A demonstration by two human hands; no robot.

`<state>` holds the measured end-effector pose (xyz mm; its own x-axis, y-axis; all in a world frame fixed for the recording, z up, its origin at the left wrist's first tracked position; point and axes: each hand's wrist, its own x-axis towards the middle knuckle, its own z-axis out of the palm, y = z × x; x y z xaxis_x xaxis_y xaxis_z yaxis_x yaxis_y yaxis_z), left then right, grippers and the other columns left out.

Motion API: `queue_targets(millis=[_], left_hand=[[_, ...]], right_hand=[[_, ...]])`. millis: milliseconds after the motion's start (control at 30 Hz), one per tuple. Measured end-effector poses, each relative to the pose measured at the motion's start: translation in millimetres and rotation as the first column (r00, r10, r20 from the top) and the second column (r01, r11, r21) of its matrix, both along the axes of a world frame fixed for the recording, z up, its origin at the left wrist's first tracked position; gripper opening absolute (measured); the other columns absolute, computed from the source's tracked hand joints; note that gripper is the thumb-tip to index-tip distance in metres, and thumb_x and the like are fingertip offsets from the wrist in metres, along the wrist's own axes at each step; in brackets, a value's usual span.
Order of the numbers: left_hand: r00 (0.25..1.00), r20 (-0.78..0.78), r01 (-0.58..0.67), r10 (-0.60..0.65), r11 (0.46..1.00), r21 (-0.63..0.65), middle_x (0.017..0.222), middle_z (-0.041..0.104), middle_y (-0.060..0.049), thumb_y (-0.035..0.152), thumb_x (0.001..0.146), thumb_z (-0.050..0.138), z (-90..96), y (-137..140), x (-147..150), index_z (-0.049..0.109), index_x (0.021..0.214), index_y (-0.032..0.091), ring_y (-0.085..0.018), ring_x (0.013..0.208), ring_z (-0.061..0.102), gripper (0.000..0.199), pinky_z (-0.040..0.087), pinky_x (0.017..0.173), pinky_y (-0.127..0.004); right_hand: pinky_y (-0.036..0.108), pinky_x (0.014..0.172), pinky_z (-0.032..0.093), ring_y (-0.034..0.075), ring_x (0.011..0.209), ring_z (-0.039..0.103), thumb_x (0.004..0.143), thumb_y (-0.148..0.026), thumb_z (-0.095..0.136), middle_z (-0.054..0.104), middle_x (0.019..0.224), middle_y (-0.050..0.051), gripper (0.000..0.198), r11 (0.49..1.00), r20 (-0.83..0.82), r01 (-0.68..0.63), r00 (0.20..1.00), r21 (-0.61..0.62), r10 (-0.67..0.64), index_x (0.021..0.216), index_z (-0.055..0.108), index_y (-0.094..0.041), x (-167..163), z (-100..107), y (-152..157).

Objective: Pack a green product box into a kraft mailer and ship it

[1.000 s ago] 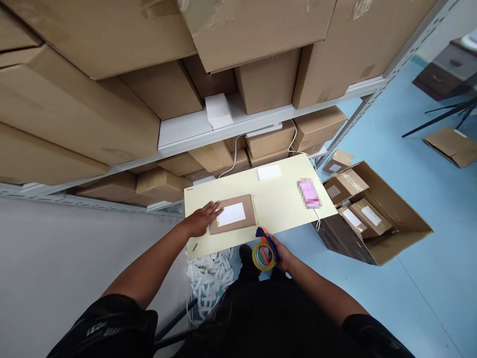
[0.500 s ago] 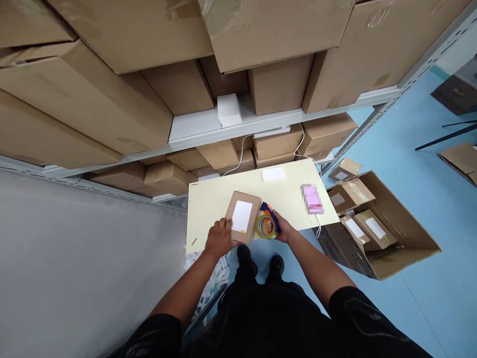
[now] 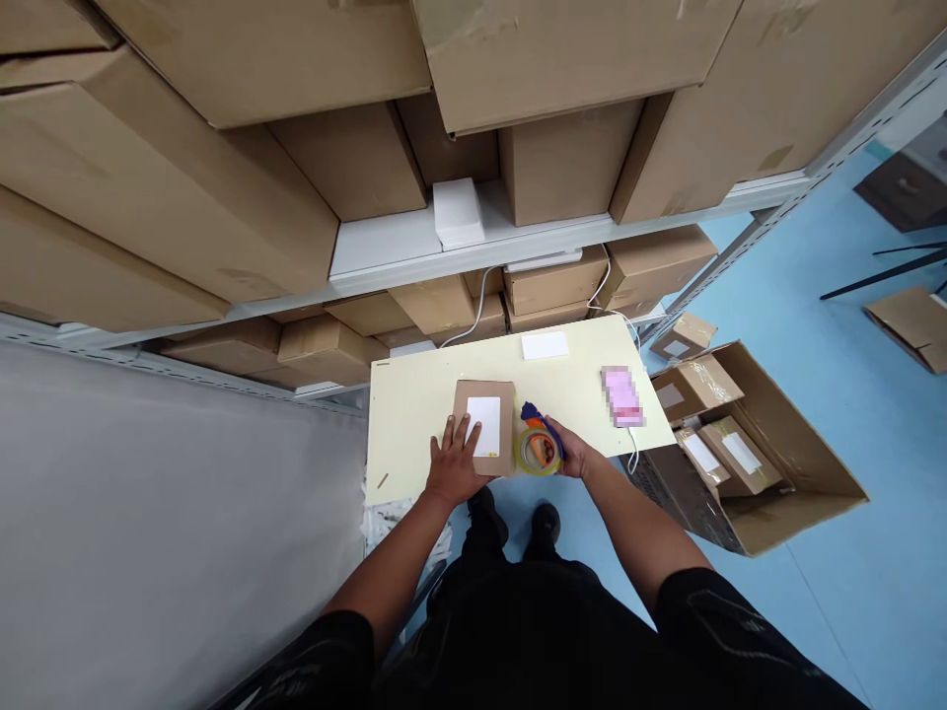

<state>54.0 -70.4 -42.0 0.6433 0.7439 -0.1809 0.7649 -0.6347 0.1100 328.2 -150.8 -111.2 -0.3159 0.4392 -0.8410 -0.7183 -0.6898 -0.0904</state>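
We look from head height through a single wide view, facing forward and steeply down — our left hand point(image 3: 455, 465) and right hand point(image 3: 575, 452) fall just below its centre, the shelved boxes point(image 3: 577, 59) loom close along the top, and our shoes point(image 3: 546, 523) show far below.

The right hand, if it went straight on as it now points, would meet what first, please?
Leading with the tape dispenser, the right hand would probably meet the box under the left hand first, though depth is unclear.
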Motion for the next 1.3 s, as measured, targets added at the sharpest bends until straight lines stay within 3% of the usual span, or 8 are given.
queue_targets(millis=[200, 400, 500, 633, 800, 967, 1133, 1300], left_hand=[[0.964, 0.031, -0.262, 0.262, 0.965, -0.026, 0.175, 0.017, -0.019, 0.074, 0.083, 0.066, 0.1, 4, 35, 0.028, 0.167, 0.016, -0.044, 0.161, 0.006, 0.108, 0.029, 0.119, -0.068], [0.935, 0.089, -0.330, 0.342, 0.935, -0.127, 0.174, 0.013, -0.025, 0.069, 0.078, 0.072, 3.8, 3, 69, 0.025, 0.165, 0.005, -0.048, 0.161, 0.001, 0.117, 0.025, 0.125, -0.059], [0.967, 0.078, -0.225, 0.244, 0.955, -0.194, 0.171, 0.020, -0.027, 0.065, 0.077, 0.076, 13.3, -5, 52, 0.033, 0.161, 0.004, -0.048, 0.159, 0.013, 0.113, 0.027, 0.125, -0.056], [0.994, 0.062, 0.104, -0.093, 0.974, -0.203, 0.166, 0.039, -0.015, 0.051, 0.075, 0.083, 26.9, 12, 14, 0.044, 0.159, 0.023, -0.039, 0.151, 0.036, 0.096, 0.032, 0.123, -0.050], [0.956, 0.003, 0.292, -0.293, 0.954, -0.060, 0.175, 0.023, -0.011, 0.066, 0.072, 0.083, 19.2, 65, 9, 0.036, 0.164, 0.033, -0.043, 0.161, 0.012, 0.109, 0.004, 0.127, -0.066], [0.984, 0.002, 0.176, -0.176, 0.984, -0.030, 0.175, 0.021, -0.011, 0.074, 0.077, 0.073, 2.1, 71, 24, 0.034, 0.165, 0.034, -0.045, 0.161, 0.007, 0.104, 0.004, 0.122, -0.074], [0.998, -0.009, 0.054, -0.055, 0.997, -0.059, 0.176, 0.018, -0.008, 0.079, 0.080, 0.065, 4.9, 60, 39, 0.033, 0.166, 0.034, -0.045, 0.162, 0.002, 0.101, 0.020, 0.119, -0.073], [0.981, -0.057, -0.192, 0.186, 0.973, -0.130, 0.178, 0.010, -0.009, 0.084, 0.085, 0.049, 7.6, 58, 86, 0.026, 0.168, 0.028, -0.049, 0.160, 0.003, 0.103, 0.033, 0.109, -0.075]], right_hand=[[0.043, 0.085, 0.064, 0.025, 0.084, 0.077, 0.095, -0.073, 0.055, 0.079, 0.088, 0.011, 0.059, 0.993, -0.041, 0.117, 0.992, 0.023, -0.116, 0.102, 0.071, -0.017, -58, -9, -64], [0.041, 0.090, 0.062, 0.024, 0.096, 0.076, 0.100, -0.068, 0.049, 0.080, 0.103, 0.009, 0.058, 0.940, 0.019, 0.332, 0.942, 0.080, -0.335, 0.119, 0.070, -0.018, -72, -18, -57], [0.040, 0.083, 0.063, 0.023, 0.084, 0.075, 0.100, -0.070, 0.047, 0.079, 0.088, 0.007, 0.058, 0.946, -0.007, 0.312, 0.950, 0.089, -0.313, 0.111, 0.071, -0.018, -46, -16, -43], [0.038, 0.077, 0.063, 0.023, 0.073, 0.073, 0.099, -0.072, 0.045, 0.076, 0.076, 0.006, 0.059, 0.970, 0.016, 0.239, 0.971, 0.049, -0.240, 0.100, 0.070, -0.018, -4, -7, -23], [0.040, 0.076, 0.064, 0.024, 0.075, 0.074, 0.097, -0.068, 0.055, 0.078, 0.084, 0.009, 0.052, 0.997, 0.078, 0.073, 0.994, 0.027, -0.075, 0.099, 0.070, -0.018, 25, 8, 11], [0.037, 0.075, 0.064, 0.022, 0.075, 0.074, 0.099, -0.068, 0.054, 0.078, 0.086, 0.009, 0.052, 0.996, 0.112, 0.071, 0.991, 0.054, -0.076, 0.102, 0.069, -0.018, 29, 7, 20], [0.032, 0.068, 0.062, 0.016, 0.054, 0.062, 0.098, -0.071, 0.052, 0.066, 0.060, 0.000, 0.053, 0.987, 0.131, 0.157, 0.980, -0.022, -0.152, 0.089, 0.067, -0.021, 0, -3, -23], [0.038, 0.086, 0.062, 0.024, 0.095, 0.075, 0.101, -0.075, 0.038, 0.079, 0.098, 0.008, 0.064, 0.916, -0.021, 0.391, 0.920, 0.087, -0.391, 0.114, 0.070, -0.022, -49, -2, -39]])
